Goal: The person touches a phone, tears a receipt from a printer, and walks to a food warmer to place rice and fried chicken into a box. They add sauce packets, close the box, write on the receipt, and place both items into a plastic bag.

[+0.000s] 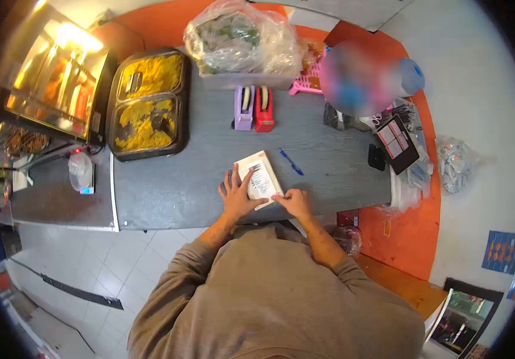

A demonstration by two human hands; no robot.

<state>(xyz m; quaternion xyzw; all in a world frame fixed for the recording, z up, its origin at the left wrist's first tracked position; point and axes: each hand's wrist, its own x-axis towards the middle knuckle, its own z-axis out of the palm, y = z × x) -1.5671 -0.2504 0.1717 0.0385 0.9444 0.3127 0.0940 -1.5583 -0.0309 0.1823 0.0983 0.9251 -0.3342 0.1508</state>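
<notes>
A small pale box (272,170), flat and cream-coloured, lies slightly turned on the grey table in front of me. On its top is a white printed label (260,182) with dark marks and writing. My left hand (238,193) is spread over the box's left side, with the thumb reaching along the label's lower edge. At the lower right corner, my right hand (294,201) has its fingers curled and its thumb pressed on the box's edge. A blue pen (291,162) lies just beyond the box to the right.
Purple (244,108) and red (264,110) tape dispensers stand behind the box. A black two-part tray (184,122) of yellow food sits left, beside a lit glass display case (54,78). Behind is a plastic-wrapped bundle (239,45); a black folder (397,143) lies right.
</notes>
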